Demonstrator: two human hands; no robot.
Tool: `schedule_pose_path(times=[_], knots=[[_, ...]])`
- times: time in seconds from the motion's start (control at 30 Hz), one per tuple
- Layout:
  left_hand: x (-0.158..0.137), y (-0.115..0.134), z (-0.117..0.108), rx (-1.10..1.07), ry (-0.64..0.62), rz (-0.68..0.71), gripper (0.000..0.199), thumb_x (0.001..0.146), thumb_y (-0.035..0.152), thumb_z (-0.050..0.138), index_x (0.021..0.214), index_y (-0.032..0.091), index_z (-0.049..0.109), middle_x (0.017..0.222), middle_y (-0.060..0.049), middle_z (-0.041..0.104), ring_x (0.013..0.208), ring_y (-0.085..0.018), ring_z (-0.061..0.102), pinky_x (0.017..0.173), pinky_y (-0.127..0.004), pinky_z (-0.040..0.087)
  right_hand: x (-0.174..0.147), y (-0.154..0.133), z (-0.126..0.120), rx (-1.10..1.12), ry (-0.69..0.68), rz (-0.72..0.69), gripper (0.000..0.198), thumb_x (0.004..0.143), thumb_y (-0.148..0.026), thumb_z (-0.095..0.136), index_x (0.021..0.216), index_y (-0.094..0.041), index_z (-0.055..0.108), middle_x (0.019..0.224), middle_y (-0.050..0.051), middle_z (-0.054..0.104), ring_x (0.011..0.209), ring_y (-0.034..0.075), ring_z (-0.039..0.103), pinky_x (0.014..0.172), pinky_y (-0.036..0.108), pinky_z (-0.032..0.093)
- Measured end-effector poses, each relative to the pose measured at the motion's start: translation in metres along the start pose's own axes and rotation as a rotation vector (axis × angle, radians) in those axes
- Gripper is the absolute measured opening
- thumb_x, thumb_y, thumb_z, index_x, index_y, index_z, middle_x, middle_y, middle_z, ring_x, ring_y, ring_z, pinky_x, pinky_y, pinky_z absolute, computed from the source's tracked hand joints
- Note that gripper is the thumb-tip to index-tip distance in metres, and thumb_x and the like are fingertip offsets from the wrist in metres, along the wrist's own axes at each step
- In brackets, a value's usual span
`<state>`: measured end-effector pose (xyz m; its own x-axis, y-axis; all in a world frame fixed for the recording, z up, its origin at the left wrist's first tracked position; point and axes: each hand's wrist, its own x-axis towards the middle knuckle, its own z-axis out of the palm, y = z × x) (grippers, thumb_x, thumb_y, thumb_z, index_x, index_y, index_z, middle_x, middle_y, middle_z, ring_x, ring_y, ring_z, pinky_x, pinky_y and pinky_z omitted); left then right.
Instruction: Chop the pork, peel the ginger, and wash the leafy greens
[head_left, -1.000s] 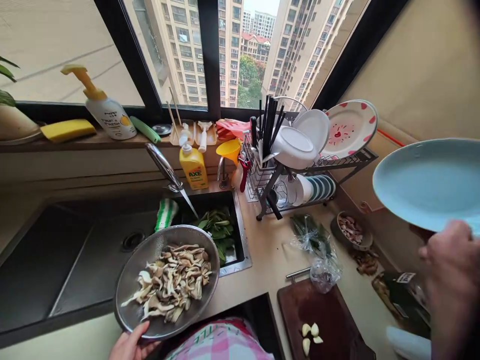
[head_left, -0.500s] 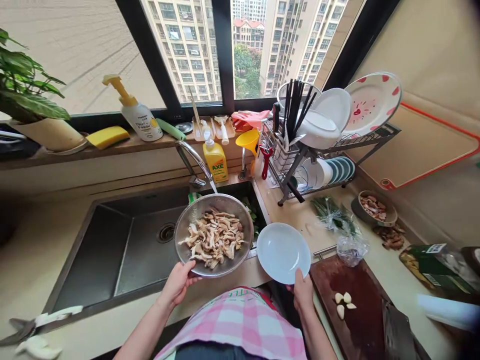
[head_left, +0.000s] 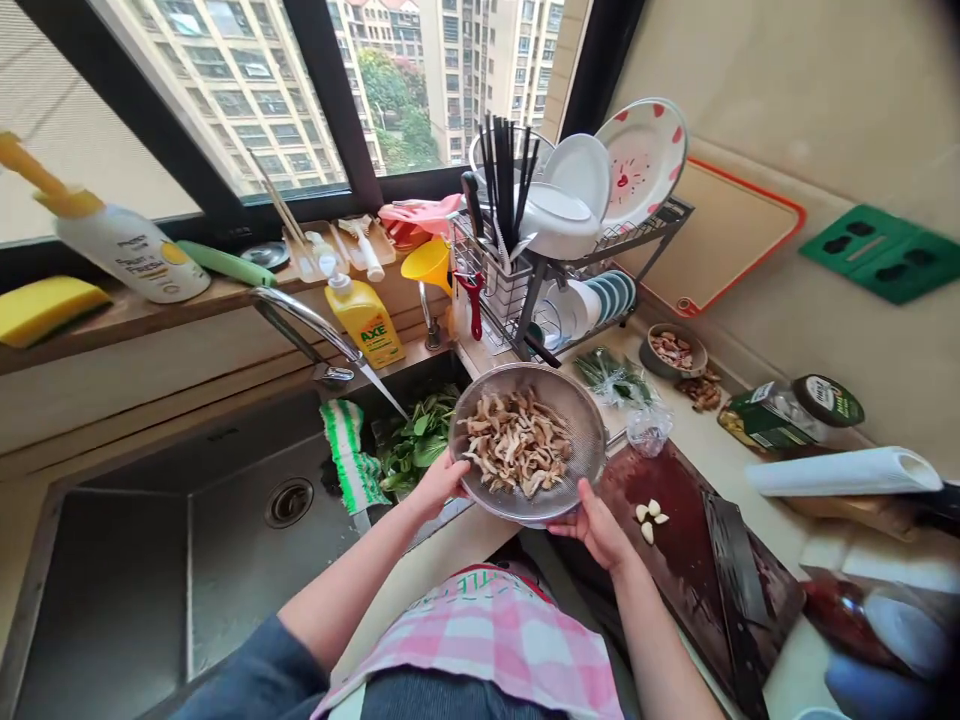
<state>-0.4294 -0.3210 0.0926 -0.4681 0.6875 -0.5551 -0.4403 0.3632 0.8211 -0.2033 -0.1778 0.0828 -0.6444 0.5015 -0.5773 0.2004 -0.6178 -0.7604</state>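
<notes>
A metal strainer (head_left: 589, 430) holds torn mushrooms (head_left: 517, 440) in front of my apron. My left hand (head_left: 442, 480) grips its left rim, thumb on top. At the lower right, my right hand (head_left: 596, 525) is closed on the white plate, which lies under the strainer and is almost wholly covered by it. My right thumb rests by the strainer's rim. Leafy greens (head_left: 420, 435) lie in the sink just left of the strainer, beside a green-and-white cloth (head_left: 351, 455).
Left is the steel sink (head_left: 120, 560) with its faucet (head_left: 322, 330). On the right, a cutting board (head_left: 660, 580) carries garlic cloves (head_left: 649, 518) and a cleaver (head_left: 735, 560). Behind stand a dish rack (head_left: 525, 320), a bowl of meat pieces (head_left: 673, 350) and a jar (head_left: 795, 410).
The strainer has moved right, over the white plate, and now covers it. Both hands have come closer together. My view has turned to the right.
</notes>
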Motion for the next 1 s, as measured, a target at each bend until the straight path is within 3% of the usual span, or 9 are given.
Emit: schedule_pose_path(times=[0.07,0.13,0.23,0.3,0.4,0.47,0.6,0.7,1.0], knots=[[0.021,0.003,0.019,0.033,-0.077,0.03,0.045,0.073,0.023,0.055,0.118,0.02,0.047,0.079,-0.003,0.067,0.057,-0.013,0.06,0.051,-0.023,0.049,0.006,-0.001,0.002,0.074,0.045,0.041,0.041,0.072,-0.049,0.059,0.097,-0.016,0.058,0.084,0.007,0.069,0.075,0.022,0.067,0.061,0.037,0.056],[0.04,0.001,0.036,0.046,-0.065,0.112,0.046,0.078,0.028,0.052,0.123,0.022,0.043,0.093,-0.005,0.066,0.07,-0.014,0.062,0.059,-0.025,0.051,0.013,0.005,-0.001,0.104,0.21,-0.025,0.034,0.068,-0.042,0.06,0.092,-0.017,0.059,0.087,0.006,0.07,0.08,0.023,0.066,0.06,0.037,0.057],[0.06,-0.007,0.052,0.166,0.147,0.374,0.048,0.086,0.034,0.042,0.131,0.021,0.035,0.115,-0.011,0.058,0.101,-0.019,0.057,0.083,-0.034,0.049,0.021,0.021,-0.01,0.109,0.46,-0.158,0.033,0.064,-0.038,0.057,0.091,-0.02,0.058,0.103,0.006,0.067,0.09,0.025,0.064,0.06,0.035,0.059],[0.065,-0.012,0.061,0.372,0.27,0.629,0.049,0.088,0.036,0.04,0.133,0.018,0.034,0.13,-0.014,0.047,0.12,-0.023,0.044,0.099,-0.04,0.038,0.024,0.029,-0.014,0.105,0.579,-0.208,0.042,0.063,-0.037,0.054,0.102,-0.019,0.056,0.117,0.007,0.061,0.098,0.026,0.062,0.062,0.034,0.059],[0.065,-0.006,0.081,0.735,0.164,0.988,0.055,0.086,0.043,0.043,0.135,0.018,0.035,0.142,-0.015,0.032,0.133,-0.026,0.025,0.108,-0.045,0.024,0.026,0.036,-0.016,0.061,0.645,-0.23,0.058,0.064,-0.036,0.05,0.12,-0.018,0.047,0.126,0.008,0.054,0.102,0.026,0.06,0.06,0.032,0.059],[0.067,0.006,0.101,0.929,0.03,1.12,0.062,0.082,0.051,0.046,0.135,0.021,0.037,0.144,-0.014,0.029,0.135,-0.03,0.021,0.109,-0.048,0.018,0.026,0.037,-0.014,0.022,0.649,-0.22,0.063,0.065,-0.035,0.048,0.125,-0.018,0.043,0.124,0.008,0.056,0.098,0.026,0.062,0.056,0.031,0.058],[0.078,0.028,0.141,1.127,-0.052,1.191,0.077,0.069,0.068,0.052,0.133,0.026,0.044,0.142,-0.014,0.032,0.132,-0.039,0.018,0.105,-0.06,0.006,0.026,0.037,-0.008,-0.035,0.688,-0.194,0.064,0.066,-0.035,0.046,0.127,-0.019,0.041,0.12,0.007,0.059,0.093,0.024,0.064,0.053,0.028,0.057],[0.086,0.025,0.154,1.157,-0.043,1.187,0.081,0.064,0.073,0.052,0.131,0.027,0.046,0.139,-0.015,0.036,0.128,-0.042,0.023,0.102,-0.063,0.003,0.028,0.038,-0.007,-0.058,0.734,-0.218,0.065,0.066,-0.035,0.045,0.129,-0.019,0.04,0.124,0.008,0.056,0.097,0.023,0.062,0.054,0.028,0.058],[0.081,-0.017,0.128,1.189,-0.06,1.171,0.054,0.074,0.054,0.053,0.12,0.026,0.057,0.133,-0.012,0.042,0.121,-0.036,0.033,0.102,-0.056,0.018,0.035,0.05,-0.012,-0.04,0.736,-0.246,0.06,0.07,-0.035,0.044,0.128,-0.017,0.041,0.127,0.011,0.053,0.095,0.022,0.062,0.055,0.026,0.057]])
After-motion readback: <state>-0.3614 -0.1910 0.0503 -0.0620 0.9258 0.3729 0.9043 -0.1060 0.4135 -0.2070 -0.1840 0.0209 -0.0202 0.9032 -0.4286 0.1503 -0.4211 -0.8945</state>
